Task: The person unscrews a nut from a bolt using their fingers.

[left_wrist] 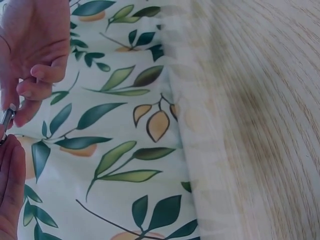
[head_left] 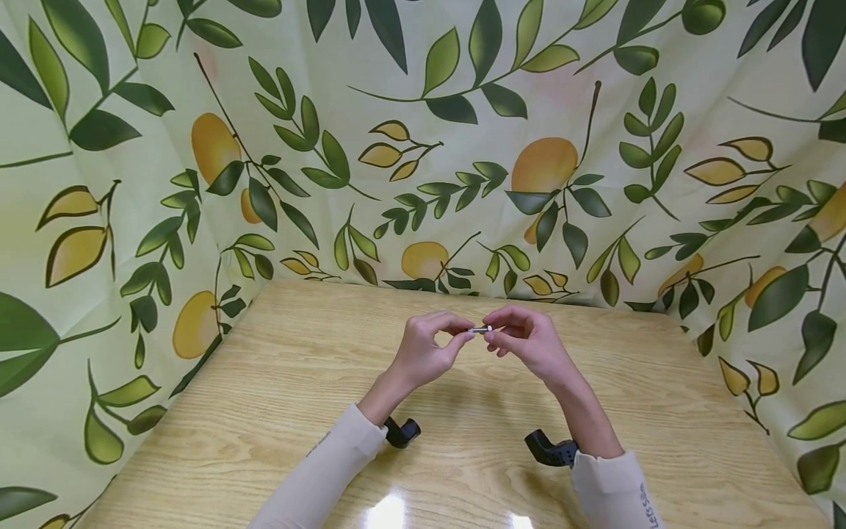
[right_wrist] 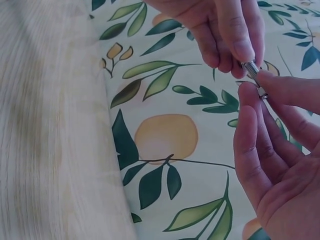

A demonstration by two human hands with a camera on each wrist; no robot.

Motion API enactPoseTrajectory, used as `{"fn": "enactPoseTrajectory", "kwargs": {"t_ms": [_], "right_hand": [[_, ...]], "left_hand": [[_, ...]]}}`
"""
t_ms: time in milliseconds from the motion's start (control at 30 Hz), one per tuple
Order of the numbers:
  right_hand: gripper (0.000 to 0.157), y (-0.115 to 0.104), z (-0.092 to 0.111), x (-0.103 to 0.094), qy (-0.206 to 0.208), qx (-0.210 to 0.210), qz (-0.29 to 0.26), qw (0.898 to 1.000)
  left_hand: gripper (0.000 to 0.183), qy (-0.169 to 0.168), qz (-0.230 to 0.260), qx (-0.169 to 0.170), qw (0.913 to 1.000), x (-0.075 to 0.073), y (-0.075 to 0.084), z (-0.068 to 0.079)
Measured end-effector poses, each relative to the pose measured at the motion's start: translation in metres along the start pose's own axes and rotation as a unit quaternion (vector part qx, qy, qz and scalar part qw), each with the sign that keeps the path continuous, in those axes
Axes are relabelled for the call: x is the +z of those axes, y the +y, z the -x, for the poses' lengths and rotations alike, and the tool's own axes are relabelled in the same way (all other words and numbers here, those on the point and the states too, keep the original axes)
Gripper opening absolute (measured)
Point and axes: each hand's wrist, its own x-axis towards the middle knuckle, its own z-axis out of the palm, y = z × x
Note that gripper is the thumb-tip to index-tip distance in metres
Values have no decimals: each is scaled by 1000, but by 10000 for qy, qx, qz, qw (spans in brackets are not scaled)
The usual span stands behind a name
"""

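Observation:
A small silver bolt spans the gap between the two hands above the far part of the table. My left hand pinches one end between thumb and fingertips. At the other end, the thumb and fingers of my right hand grip the wider part. Threads show along the bolt's shank in the right wrist view; fingertips partly cover the wider end, so I cannot tell whether it is a head or a nut. Only part of the bolt appears at the left edge of the left wrist view.
Below the hands lies a wood-grain table. A cloth printed with leaves and fruit hangs behind it and along both sides. Black curved pieces sit at both wrists, beside the pale sleeves.

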Motion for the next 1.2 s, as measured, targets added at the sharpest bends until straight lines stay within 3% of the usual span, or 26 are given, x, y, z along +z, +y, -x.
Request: {"fn": "enactPoseTrajectory", "kwargs": {"t_ms": [367, 600, 1200], "right_hand": [[26, 1, -2, 0, -33, 187, 2, 9998], [27, -1, 0, -1, -10, 71, 30, 10000], [27, -1, 0, -1, 21, 33, 66, 10000]], "left_hand": [[6, 37, 180, -47, 9998, 1, -2, 0], [8, 74, 115, 56, 9999, 1, -2, 1], [6, -10, 138, -98, 9999, 1, -3, 1]]}}
